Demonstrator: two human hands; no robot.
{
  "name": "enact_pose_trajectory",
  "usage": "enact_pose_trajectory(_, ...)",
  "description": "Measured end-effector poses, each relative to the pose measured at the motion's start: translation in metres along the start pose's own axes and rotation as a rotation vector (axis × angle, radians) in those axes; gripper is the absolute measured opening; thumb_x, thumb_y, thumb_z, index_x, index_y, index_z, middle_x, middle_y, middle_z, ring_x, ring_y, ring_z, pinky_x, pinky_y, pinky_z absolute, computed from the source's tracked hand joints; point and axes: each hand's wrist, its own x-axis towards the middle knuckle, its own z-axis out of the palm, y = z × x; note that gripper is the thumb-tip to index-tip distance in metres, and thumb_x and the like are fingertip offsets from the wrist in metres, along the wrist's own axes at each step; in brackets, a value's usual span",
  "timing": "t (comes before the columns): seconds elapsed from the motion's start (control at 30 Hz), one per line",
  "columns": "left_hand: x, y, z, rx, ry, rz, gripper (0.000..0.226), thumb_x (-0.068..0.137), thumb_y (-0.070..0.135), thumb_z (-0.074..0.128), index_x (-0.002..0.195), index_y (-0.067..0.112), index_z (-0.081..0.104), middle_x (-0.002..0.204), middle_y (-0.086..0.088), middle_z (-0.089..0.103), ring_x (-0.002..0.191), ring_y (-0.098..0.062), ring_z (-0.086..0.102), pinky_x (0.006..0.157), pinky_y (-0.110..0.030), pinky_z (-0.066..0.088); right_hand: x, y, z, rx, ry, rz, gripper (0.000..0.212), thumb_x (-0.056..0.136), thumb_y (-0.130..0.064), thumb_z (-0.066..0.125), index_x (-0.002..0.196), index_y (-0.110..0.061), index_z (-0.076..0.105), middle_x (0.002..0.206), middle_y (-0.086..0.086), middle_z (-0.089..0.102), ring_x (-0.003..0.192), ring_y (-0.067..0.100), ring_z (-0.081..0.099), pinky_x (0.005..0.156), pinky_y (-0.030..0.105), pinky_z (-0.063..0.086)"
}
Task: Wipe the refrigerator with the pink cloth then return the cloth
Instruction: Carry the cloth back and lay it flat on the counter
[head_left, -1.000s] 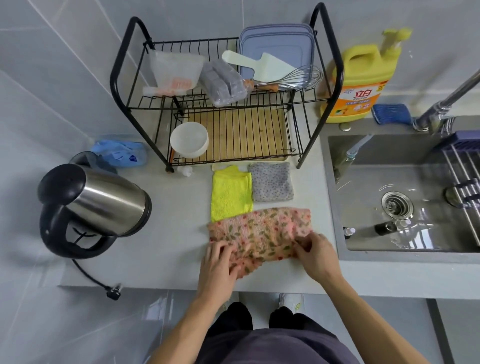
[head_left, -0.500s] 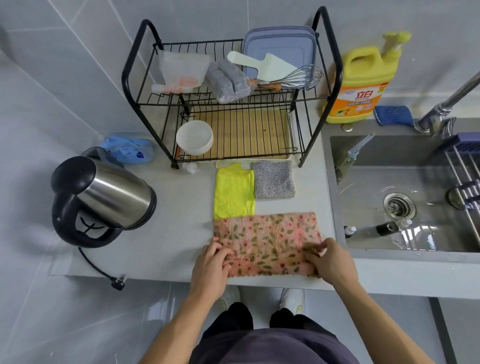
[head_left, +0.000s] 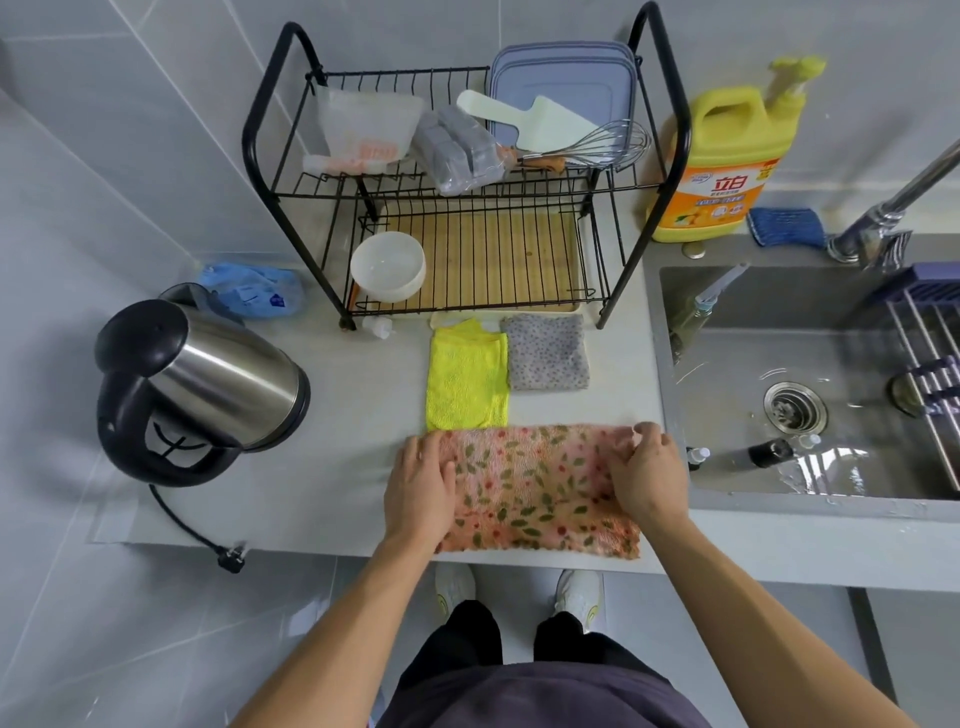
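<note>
On the front edge of the pale counter (head_left: 337, 467), touching a folded yellow terry cloth (head_left: 467, 379): fleecy pink floral cloth (head_left: 535, 488) spread flat, rectangular. Pressed at one end under the straight-fingered left hand (head_left: 418, 488), pinched at its far corner by the curled right hand (head_left: 649, 478). Likely squaring it for return.

Bare forearms (head_left: 332, 623), a greyish-purple top (head_left: 540, 696), black trousers (head_left: 472, 639) and white shoes (head_left: 454, 584) with yellowish marks
</note>
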Motion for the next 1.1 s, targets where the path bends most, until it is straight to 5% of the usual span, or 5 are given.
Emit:
enact_pose_trajectory(0.3, 0.016, -0.002, 0.001, -0.200, 0.068, -0.228, 0.024, 0.101, 0.025, 0.066, 0.124, 0.018, 0.064, 0.104, 0.001, 0.070, 0.092, -0.018, 0.064, 0.076, -0.029, 0.044, 0.001, 0.004, -0.006, 0.461, -0.054, 0.148, 0.017, 0.093, -0.022, 0.077, 0.089, -0.014, 0.063, 0.088, 0.004, 0.071, 0.080, 0.025, 0.065, 0.067, 0.033, 0.051)
enact_pose_trajectory(0.47, 0.026, -0.003, -0.010, -0.272, -0.022, -0.221, 0.044, 0.099, 0.018, 0.069, 0.142, 0.021, 0.061, 0.094, 0.008, 0.068, 0.078, 0.000, 0.059, 0.078, -0.016, 0.041, 0.006, 0.000, -0.017, 0.595, -0.003, 0.176, 0.009, 0.092, -0.016, 0.079, 0.091, -0.016, 0.070, 0.089, -0.001, 0.072, 0.083, 0.018, 0.067, 0.077, 0.031, 0.054)
enact_pose_trajectory(0.63, 0.029, -0.002, -0.016, -0.355, 0.013, -0.251, 0.029, 0.101, 0.020, 0.067, 0.129, 0.017, 0.070, 0.095, 0.010, 0.066, 0.070, 0.010, 0.053, 0.058, -0.004, 0.036, 0.013, -0.005, -0.023, 0.619, -0.053, 0.270, 0.011, 0.097, -0.023, 0.074, 0.103, -0.017, 0.068, 0.094, 0.000, 0.071, 0.077, 0.021, 0.068, 0.058, 0.027, 0.051)
enact_pose_trajectory(0.87, 0.030, -0.006, -0.031, -0.541, -0.019, -0.247, 0.018, 0.105, 0.014, 0.059, 0.117, 0.022, 0.070, 0.115, 0.001, 0.068, 0.100, -0.014, 0.064, 0.081, -0.026, 0.046, 0.018, 0.001, -0.031, 0.682, -0.015, 0.255, 0.013, 0.103, -0.015, 0.065, 0.114, -0.012, 0.062, 0.090, 0.007, 0.059, 0.072, 0.026, 0.061, 0.056, 0.041, 0.058)
enact_pose_trajectory(1.1, 0.032, -0.007, -0.038, -0.766, -0.039, -0.311, 0.018, 0.099, 0.015, 0.070, 0.101, 0.033, 0.073, 0.106, -0.003, 0.070, 0.102, -0.025, 0.071, 0.095, -0.053, 0.059, 0.009, -0.001, -0.041, 0.959, -0.271, 0.345, 0.052, 0.085, 0.001, 0.082, 0.128, -0.011, 0.056, 0.119, 0.015, 0.061, 0.104, 0.032, 0.069, 0.096, 0.047, 0.059)
